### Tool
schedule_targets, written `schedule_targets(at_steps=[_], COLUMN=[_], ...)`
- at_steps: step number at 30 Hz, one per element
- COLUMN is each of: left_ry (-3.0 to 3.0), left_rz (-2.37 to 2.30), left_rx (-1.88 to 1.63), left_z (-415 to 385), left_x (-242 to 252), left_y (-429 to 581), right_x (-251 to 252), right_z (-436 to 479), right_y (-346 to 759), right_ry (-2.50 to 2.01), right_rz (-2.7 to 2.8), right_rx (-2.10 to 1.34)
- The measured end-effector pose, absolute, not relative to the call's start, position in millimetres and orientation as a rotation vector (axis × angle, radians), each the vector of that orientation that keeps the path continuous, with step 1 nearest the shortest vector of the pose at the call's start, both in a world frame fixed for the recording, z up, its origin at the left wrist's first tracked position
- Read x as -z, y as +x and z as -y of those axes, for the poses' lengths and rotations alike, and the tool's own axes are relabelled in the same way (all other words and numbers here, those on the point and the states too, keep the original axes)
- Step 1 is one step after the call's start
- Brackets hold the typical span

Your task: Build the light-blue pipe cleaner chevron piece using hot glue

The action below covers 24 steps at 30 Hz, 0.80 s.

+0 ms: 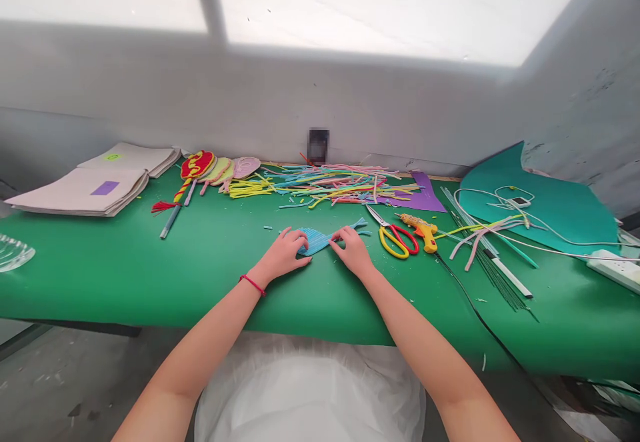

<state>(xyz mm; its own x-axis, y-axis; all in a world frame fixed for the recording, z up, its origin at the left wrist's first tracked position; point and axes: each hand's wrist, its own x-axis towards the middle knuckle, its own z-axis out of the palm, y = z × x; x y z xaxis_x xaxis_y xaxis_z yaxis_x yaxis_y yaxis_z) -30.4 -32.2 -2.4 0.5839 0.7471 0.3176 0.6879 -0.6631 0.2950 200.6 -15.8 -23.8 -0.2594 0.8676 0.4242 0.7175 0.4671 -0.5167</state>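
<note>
A light blue fish-shaped craft piece (316,239) lies flat on the green table (150,262), its tail pointing right. My left hand (283,255) rests on the table at the fish's left end, fingers curled over its edge. My right hand (353,250) presses down on the fish near the tail, fingers bent and touching it. A red cord circles my left wrist. Both hands hold the piece against the table top.
Yellow-and-red scissors (395,238) and a yellow glue gun (423,230) lie right of my hands. Behind is a heap of coloured strips (340,185), finished fan shapes (210,170), paper stacks (95,185), a teal sheet (550,202), cables and a power strip (614,267).
</note>
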Motion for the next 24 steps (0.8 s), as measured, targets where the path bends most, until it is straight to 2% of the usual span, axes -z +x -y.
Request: schedule_targets(at_steps=[9,24], left_ry=[2.687,2.656], left_rz=[-1.255,-1.257], left_rx=[-0.618,-0.612], left_z=[34,35], left_x=[1,-1], left_y=[-29,-29], right_x=[26,27], right_z=[54,56], right_y=[206,208], right_ry=[-1.263,-1.388], right_rz=[2.372,2.528], right_rx=[-0.057,-0.11])
